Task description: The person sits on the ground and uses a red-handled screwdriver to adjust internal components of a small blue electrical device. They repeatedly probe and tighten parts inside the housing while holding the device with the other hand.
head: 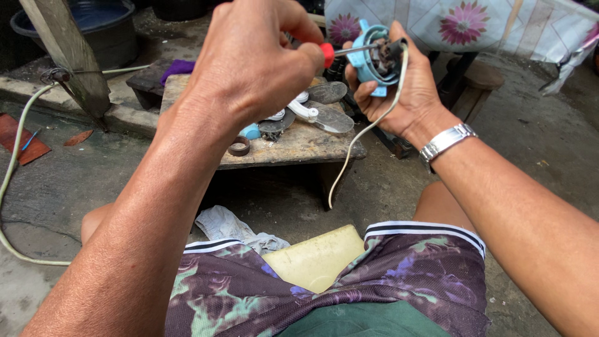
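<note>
Screw-driving step: left hand (256, 62) clamped around red-handled screwdriver (349, 50), tip at 3 o'clock. Right hand (399, 93) fingers (365, 90) wrapped around blue motor housing (371, 59). Next: steady tip alignment.

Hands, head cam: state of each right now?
Left hand: closed on a red-handled screwdriver.
Right hand: closed around a light-blue motor housing with a white cord.

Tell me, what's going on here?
A seated person holds a small blue motor housing in the right hand, its white cord hanging down. The left hand grips a red-handled screwdriver with its tip at the housing. More loose parts lie on the low wooden bench in front.
</note>
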